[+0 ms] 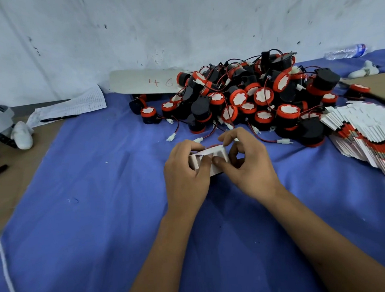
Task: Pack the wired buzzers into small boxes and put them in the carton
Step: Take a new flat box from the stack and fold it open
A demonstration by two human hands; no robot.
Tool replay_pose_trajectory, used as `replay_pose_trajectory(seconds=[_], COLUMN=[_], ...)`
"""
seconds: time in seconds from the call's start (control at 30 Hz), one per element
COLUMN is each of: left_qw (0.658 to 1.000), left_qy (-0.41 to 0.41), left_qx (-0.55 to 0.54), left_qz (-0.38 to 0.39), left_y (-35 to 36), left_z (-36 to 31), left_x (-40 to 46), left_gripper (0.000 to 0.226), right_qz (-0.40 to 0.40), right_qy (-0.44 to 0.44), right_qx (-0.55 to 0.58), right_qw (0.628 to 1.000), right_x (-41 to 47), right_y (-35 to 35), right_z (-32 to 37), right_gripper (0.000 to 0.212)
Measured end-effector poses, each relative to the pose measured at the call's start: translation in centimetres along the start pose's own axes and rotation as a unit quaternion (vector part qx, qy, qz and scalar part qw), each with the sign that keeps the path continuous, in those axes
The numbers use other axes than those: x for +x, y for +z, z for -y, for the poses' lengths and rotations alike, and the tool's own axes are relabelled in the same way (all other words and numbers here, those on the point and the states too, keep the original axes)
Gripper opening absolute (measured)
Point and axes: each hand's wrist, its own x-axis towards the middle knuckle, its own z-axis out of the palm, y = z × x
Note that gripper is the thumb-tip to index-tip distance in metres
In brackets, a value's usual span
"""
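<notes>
The box (209,160) sits between both hands, just above the blue cloth (102,214), in front of the buzzer pile (246,98). It is thin white card, part folded, with its top flap standing open and a hint of red showing inside, probably a buzzer already seated, though that is mostly hidden. The left hand (184,174) grips the box's left side with fingers curled round it, thumb on the near face. The right hand (246,165) pinches the right side and flap edge between thumb and fingers.

The box looks light and easily crushed. My judgement is that it wants holding by the corners and creased edges, where the card is stiffest, and never squeezing across the flat faces. The flap should bend on its score line with a fingertip push.

The buzzers look like hard plastic, black bodies with red caps, stiff and fairly smooth, so the body is the place to grip. Their thin red and black wires end in small white plugs and tangle across the pile; pulling by a wire may drag neighbours along or strain the joint. A wire probably needs coiling in before the flap closes.

Flat boxes (361,135) lie fanned at the right, just beside the pile. No carton can be made out with certainty.
</notes>
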Motion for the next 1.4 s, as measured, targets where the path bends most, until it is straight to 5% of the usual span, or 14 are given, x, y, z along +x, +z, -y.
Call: replay_pose_trajectory(seconds=[0.17, 0.37, 0.5, 0.57, 0.77, 0.97, 1.2, 1.4], left_qw=[0.999, 0.994, 0.987, 0.981, 0.980, 0.979, 0.976, 0.971], left_qy=[-0.030, 0.063, 0.028, 0.023, -0.033, -0.033, -0.065, -0.127], left_qx=[-0.024, -0.014, -0.070, -0.094, -0.096, -0.096, -0.119, -0.151], left_qz=[0.007, 0.083, 0.145, 0.171, 0.173, 0.176, 0.171, 0.131], left_y=[-0.7, -0.7, -0.6, -0.5, -0.4, -0.5, -0.6, -1.1], left_z=[0.3, -0.1, -0.7, -1.0, -0.6, -0.3, -0.4, 0.4], left_x=[0.5, 0.4, 0.0, -0.3, -0.4, -0.2, -0.2, 0.4], left_gripper=[0.011, 0.024, 0.035, 0.046, 0.064, 0.057, 0.061, 0.040], right_qz=[0.085, 0.006, 0.003, 0.003, -0.060, -0.072, -0.040, -0.005], right_qy=[-0.018, 0.021, 0.050, 0.036, 0.014, 0.002, -0.055, -0.076], right_qx=[0.053, 0.085, 0.112, 0.098, 0.014, -0.003, -0.025, -0.013], right_qw=[0.995, 0.996, 0.992, 0.995, 0.998, 0.997, 0.997, 0.997], right_x=[0.1, 0.4, 0.2, 0.3, 0.5, 0.4, 0.7, 0.4], right_y=[-0.2, 0.0, 0.1, 0.1, 0.6, 0.5, 0.2, 0.6], right_z=[0.4, -0.2, -0.5, -0.9, -1.6, -1.2, -0.7, -0.3], right_gripper=[0.019, 0.035, 0.021, 0.032, 0.018, 0.004, 0.015, 0.016])
